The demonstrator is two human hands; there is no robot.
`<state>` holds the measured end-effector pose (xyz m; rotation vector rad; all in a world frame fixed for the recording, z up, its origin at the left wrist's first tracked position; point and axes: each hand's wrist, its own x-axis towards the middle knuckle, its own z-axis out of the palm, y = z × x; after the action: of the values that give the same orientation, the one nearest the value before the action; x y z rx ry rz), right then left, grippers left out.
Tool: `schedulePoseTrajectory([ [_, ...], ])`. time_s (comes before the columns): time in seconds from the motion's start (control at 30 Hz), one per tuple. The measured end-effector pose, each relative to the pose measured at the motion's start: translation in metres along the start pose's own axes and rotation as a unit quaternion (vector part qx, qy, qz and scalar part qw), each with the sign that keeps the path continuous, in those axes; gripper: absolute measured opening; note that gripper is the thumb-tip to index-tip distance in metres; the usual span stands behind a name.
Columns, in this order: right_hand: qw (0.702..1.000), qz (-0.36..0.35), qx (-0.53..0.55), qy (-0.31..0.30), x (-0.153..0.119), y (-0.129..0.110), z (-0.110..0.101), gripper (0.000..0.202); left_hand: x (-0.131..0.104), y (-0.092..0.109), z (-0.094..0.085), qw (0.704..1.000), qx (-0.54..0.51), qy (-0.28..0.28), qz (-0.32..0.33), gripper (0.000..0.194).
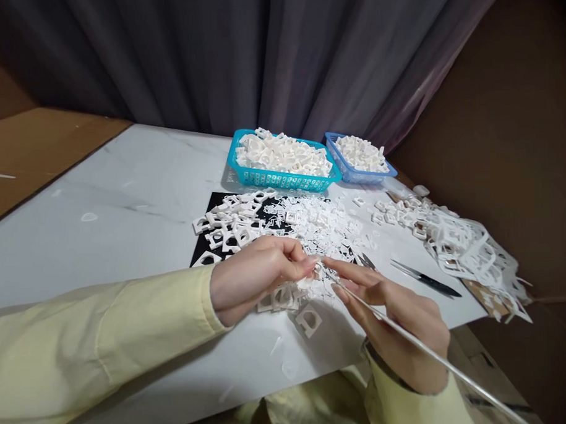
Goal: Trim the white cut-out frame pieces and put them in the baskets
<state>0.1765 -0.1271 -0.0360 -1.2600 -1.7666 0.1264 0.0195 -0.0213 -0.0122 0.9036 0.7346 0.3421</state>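
Note:
Between the thumb and bent fingers of my left hand (270,265) is a small white plastic piece (318,269), partly covered by the fingertips. My right hand (398,310) grips a long thin pale rod (436,354) whose tip reaches the piece. The rod's other end runs out of view at the lower right; its exact kind is unclear. Both hands meet above a heap of white plastic scraps (330,226). Just below them, a flat white square part with a round opening (308,320) lies on the white table (177,358).
White parts (239,223) are piled on a black mat (199,247). Behind stand a teal basket (286,180) and a blue basket (372,177), both full of white pieces. Dark-handled tweezers (436,285) lie at right, near tangled white strips (470,249).

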Motion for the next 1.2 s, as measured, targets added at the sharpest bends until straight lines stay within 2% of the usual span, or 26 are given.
schedulePoseTrajectory([
  [0.5, 0.996, -0.063, 0.035, -0.044, 0.004, 0.003, -0.003, 0.022, -0.001, 0.000, 0.000, 0.999, -0.011, -0.027, -0.023, 0.021],
  [0.7, 0.982, -0.127, -0.072, -0.119, 0.009, 0.003, -0.009, 0.017, -0.001, 0.000, -0.002, 0.998, -0.011, -0.030, -0.044, 0.017],
  [0.83, 0.975, -0.128, -0.126, -0.131, 0.010, 0.001, -0.006, 0.027, 0.002, 0.000, -0.003, 0.993, -0.049, -0.065, -0.085, 0.017],
  [0.93, 0.973, -0.149, -0.140, -0.109, 0.010, 0.003, 0.001, 0.034, 0.006, -0.001, -0.005, 0.986, -0.091, -0.090, -0.109, 0.015],
  [1.07, 0.972, -0.171, -0.151, -0.053, 0.009, 0.006, 0.010, 0.041, 0.008, -0.001, -0.008, 0.982, -0.125, -0.082, -0.114, 0.015],
  [1.2, 0.982, -0.138, -0.131, -0.020, 0.005, 0.008, 0.016, 0.042, 0.007, -0.003, -0.007, 0.979, -0.149, -0.086, -0.107, 0.016],
])
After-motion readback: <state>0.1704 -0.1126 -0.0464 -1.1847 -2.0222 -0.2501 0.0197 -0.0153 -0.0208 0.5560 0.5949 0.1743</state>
